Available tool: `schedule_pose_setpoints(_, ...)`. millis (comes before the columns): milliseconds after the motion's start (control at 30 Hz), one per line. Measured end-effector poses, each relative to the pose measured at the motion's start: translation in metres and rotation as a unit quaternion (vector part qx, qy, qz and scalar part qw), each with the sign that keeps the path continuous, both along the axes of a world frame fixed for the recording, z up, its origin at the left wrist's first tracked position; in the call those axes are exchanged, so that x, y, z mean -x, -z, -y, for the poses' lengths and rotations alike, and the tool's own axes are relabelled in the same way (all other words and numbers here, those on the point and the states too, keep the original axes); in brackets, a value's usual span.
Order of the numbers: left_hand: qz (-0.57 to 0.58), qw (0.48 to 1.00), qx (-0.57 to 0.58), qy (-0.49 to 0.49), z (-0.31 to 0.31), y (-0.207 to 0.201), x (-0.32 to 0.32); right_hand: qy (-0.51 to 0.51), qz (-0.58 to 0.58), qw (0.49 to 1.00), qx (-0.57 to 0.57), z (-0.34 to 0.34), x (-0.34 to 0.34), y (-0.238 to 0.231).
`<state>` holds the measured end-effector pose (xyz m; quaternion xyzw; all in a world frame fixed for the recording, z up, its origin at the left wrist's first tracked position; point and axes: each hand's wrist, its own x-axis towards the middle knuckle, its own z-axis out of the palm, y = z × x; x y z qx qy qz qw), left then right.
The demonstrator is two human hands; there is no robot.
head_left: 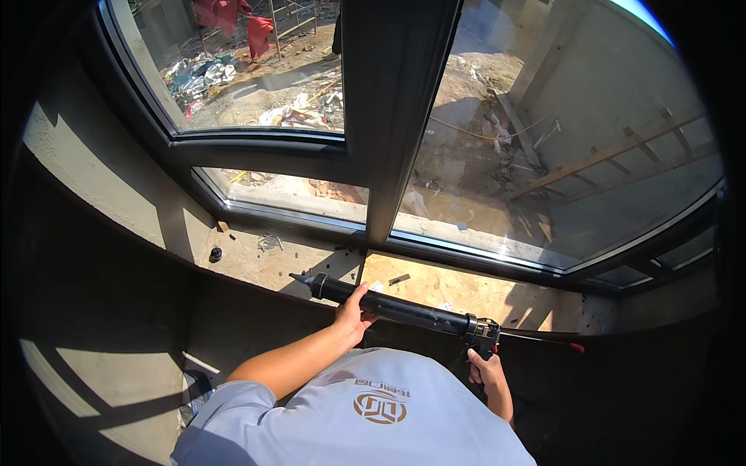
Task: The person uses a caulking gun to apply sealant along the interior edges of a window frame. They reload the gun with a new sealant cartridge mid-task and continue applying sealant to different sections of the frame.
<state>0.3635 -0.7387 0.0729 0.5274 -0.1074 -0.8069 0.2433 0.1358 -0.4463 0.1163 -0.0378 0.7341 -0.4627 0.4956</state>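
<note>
A long black caulking gun (416,312) lies across in front of my body, its nozzle (301,279) pointing left and slightly away from me. My left hand (353,317) is wrapped round the barrel near the nozzle end. At the other end my right hand (488,373) grips the handle below the trigger housing (483,335). A thin rod with a red tip (576,348) sticks out to the right behind it. The barrel hangs over the near edge of the window sill (482,291). The fingers of my right hand are partly hidden.
Ahead stands a dark-framed window (381,116) with several panes. On the sill lie a small black round piece (215,254), a pile of screws (270,241) and a dark strip (399,279). Outside, a wooden ladder (622,155) leans among rubble.
</note>
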Motion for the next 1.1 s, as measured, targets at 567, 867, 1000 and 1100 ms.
schedule_pose_setpoints(567,-0.049,0.995,0.030,-0.084,-0.008,-0.024,-0.012,-0.046,-0.040,0.986,0.154,0.011,0.023,0.058)
schedule_pose_setpoints(867,0.000,0.997,-0.015,-0.075,0.028,0.039,-0.053,-0.022,-0.158,0.986,-0.046,0.042,-0.037,0.099)
schedule_pose_setpoints(1000,0.024,0.999,-0.046,0.016,0.059,0.078,-0.063,0.014,-0.220,0.962,-0.163,0.049,-0.068,0.124)
schedule_pose_setpoints(1100,0.040,0.991,-0.064,0.113,0.078,0.094,-0.068,0.008,-0.316,0.931,-0.182,0.047,-0.083,0.135)
